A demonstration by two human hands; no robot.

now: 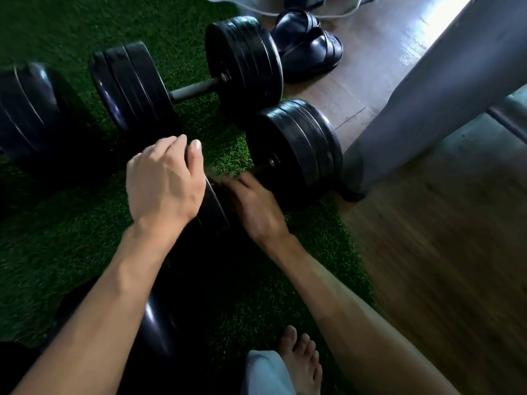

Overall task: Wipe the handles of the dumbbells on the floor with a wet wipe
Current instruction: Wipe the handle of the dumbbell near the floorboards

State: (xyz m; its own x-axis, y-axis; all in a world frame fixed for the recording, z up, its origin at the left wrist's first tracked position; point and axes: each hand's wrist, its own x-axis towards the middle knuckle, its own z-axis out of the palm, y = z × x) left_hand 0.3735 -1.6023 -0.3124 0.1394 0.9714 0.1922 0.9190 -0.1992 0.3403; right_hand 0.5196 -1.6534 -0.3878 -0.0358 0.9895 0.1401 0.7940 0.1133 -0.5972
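Head view shows the nearest dumbbell (pixel 293 155) on the green turf mat (pixel 71 218), near its right edge. Right hand (pixel 253 206) is closed over its handle; the wipe is blurred, so I cannot confirm it. Left hand (pixel 164 181) rests half-open on the near plate (pixel 212 206). Behind, the second dumbbell (pixel 188 81) looks untouched, so probably half the work remains.

Bare forearms (pixel 94 303), pale trouser cuff (pixel 268 372)

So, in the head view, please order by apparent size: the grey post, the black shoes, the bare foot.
1. Grey post, clearly the largest.
2. Black shoes.
3. Bare foot.
The shoes and foot look nearly alike; the foot is nearer the camera and partly covered, so that order is unsure.
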